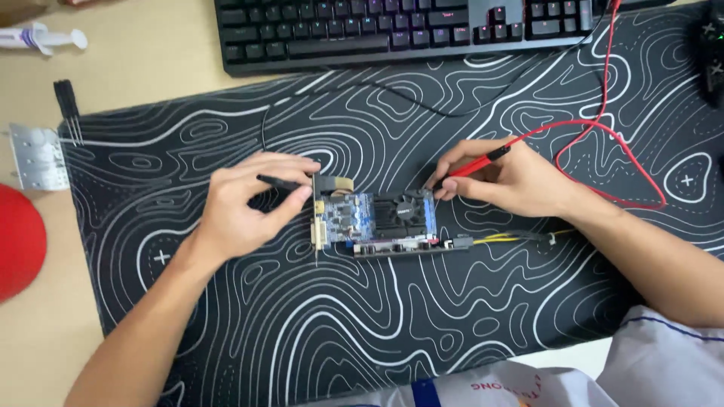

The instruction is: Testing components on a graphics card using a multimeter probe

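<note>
Head view, both hands over a small graphics card (pixel 377 222) lying flat on a black desk mat (pixel 452 316) with white contour lines.

Left hand (pixel 249 200): fingers pinched narrow around a black probe (pixel 277 182), tip aimed toward the card's metal bracket end just beside the fingertips. Right hand (pixel 513 181): closed in a pen grip on a red probe (pixel 475 164), tip down at the far corner of the card by the black heatsink and fan (pixel 407 209). The card sits between the two hands, touching neither palm as far as I can tell — only the probe tips come near it. Whether either tip actually contacts metal is too small to tell.

The red lead (pixel 603 136) loops away behind the right wrist toward the keyboard (pixel 392 30); yellow wires (pixel 505 238) trail from the card's near edge under the right hand.

Risks, as judged from this layout:
- Nothing holds the card down; probe pressure from either side could slide or tip it.
- A tip slipping off its point could bridge neighbouring pins or pads — likely on the crowded blue board.
- The slack red lead could snag on the right wrist and jerk the probe off target.
- The right forearm rests close to the yellow wires and may drag them.
</note>
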